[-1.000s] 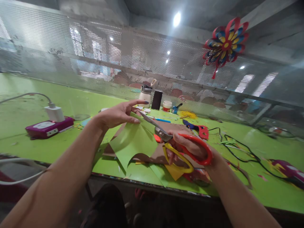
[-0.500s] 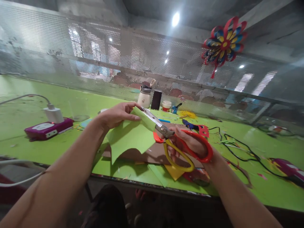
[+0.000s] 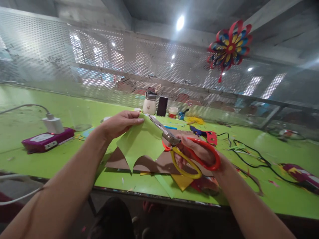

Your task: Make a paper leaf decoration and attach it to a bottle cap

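My left hand (image 3: 122,123) pinches the upper corner of a light green sheet of paper (image 3: 142,142), which hangs down with curved cut-outs along its lower edge. My right hand (image 3: 195,151) grips a pair of scissors (image 3: 171,136) with one red and one yellow handle loop. The blades point up and to the left along the paper's right edge, their tips close to my left fingers. Whether the blades are on the paper or just beside it I cannot tell. Below lies a brown cardboard sheet (image 3: 117,159), partly hidden by the paper.
A purple power strip (image 3: 47,142) with a white charger stands left. At the back are a cream bottle (image 3: 149,104), a phone (image 3: 162,106) and paint pots (image 3: 172,112). A blue glue gun (image 3: 196,130) and black cable (image 3: 261,159) lie right. Paper scraps (image 3: 183,182) lie near the front edge.
The paper has swung flatter toward me, its folded-up upper edge no longer showing, and my left hand has shifted slightly left. The scissors remain in my right hand. The view has shifted a little.
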The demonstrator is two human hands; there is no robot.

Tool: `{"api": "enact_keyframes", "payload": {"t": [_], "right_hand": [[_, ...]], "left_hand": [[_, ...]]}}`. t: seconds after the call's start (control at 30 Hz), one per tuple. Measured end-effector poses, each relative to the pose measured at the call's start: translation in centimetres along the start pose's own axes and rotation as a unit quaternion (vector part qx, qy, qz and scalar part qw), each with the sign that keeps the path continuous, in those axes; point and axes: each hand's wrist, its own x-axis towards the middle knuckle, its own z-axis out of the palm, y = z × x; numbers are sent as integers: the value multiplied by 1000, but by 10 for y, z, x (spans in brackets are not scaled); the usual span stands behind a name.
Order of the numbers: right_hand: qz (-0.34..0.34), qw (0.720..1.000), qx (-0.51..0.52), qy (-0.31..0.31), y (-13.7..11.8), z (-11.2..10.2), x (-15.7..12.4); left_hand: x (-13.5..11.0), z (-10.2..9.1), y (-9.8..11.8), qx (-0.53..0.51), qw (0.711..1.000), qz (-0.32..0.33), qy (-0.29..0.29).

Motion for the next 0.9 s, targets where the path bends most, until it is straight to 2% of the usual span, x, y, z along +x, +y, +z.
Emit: {"api": "enact_keyframes", "payload": {"t": [0.43,0.63,0.77,0.9], "right_hand": [[-13,999,43,-4,2,10,4],[27,997,69,7,3,14,7],[-2,998,49,31,0,18,8],[-20,998,46,28,-2,19,8]], "left_hand": [[1,3,-2,9,999,20,-23],[0,2,-2,3,999,23,-32],[0,2,-2,5,999,23,-22],[0,4,-1,7,999,32,-19]]}}
